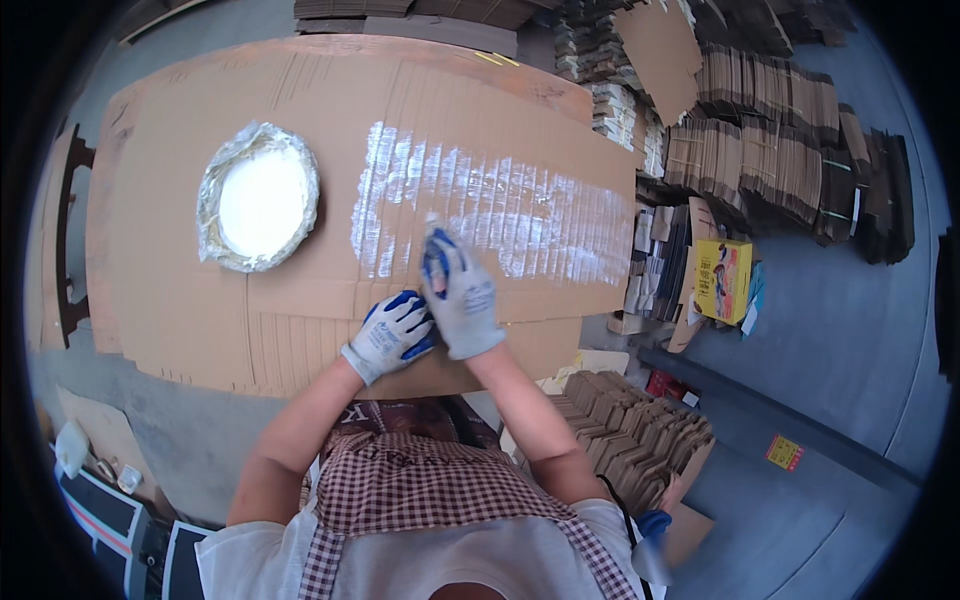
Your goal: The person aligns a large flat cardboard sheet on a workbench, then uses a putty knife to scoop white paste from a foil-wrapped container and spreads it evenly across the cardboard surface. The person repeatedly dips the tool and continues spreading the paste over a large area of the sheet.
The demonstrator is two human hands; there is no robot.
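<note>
A large brown cardboard sheet (300,350) lies on the table, with wet white paste (520,225) smeared in streaks over its right half. My right hand (460,300), in a white glove with blue-coated fingers, is closed at the lower edge of the paste. A small pale tip shows beyond its fingers; what it belongs to is mostly hidden. Close beside it, my left hand (390,335), gloved alike, rests on the near part of the cardboard with its fingers somewhat bent and apart. To the left stands a round basin (207,215) of white paste, its rim wrapped in crinkled film.
Bundled cardboard stacks (760,150) stand at the far right. Beside them sits a yellow box (722,280). More folded cardboard pieces (630,430) are piled near my right elbow. The wooden tabletop's edge (540,85) shows at the far side.
</note>
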